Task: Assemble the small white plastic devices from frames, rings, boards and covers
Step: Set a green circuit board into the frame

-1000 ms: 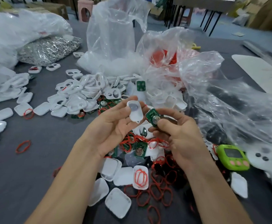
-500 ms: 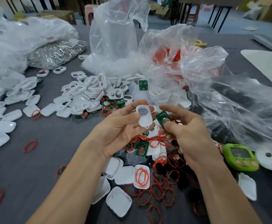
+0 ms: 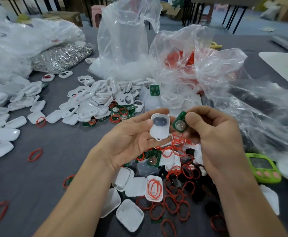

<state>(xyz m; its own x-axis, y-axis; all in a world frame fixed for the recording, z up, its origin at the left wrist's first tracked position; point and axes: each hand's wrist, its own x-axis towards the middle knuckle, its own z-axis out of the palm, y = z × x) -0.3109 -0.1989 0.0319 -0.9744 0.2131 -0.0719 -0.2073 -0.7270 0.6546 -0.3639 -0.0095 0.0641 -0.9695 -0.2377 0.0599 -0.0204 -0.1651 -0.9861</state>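
Left hand (image 3: 131, 139) is gripping a frame (image 3: 159, 127); right hand (image 3: 213, 134), at 3 o'clock, is pinching a board (image 3: 179, 123).

Left hand (image 3: 131, 141) beside right hand (image 3: 215, 134)

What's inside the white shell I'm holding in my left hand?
A dark grey lobed shape sits in the upper part of the white shell held by the left hand; the rest looks bare white. Whatever lies under that shape is covered.

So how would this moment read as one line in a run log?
left hand: holds white shell | right hand: pinches green board | state: board beside shell, not yet fitted
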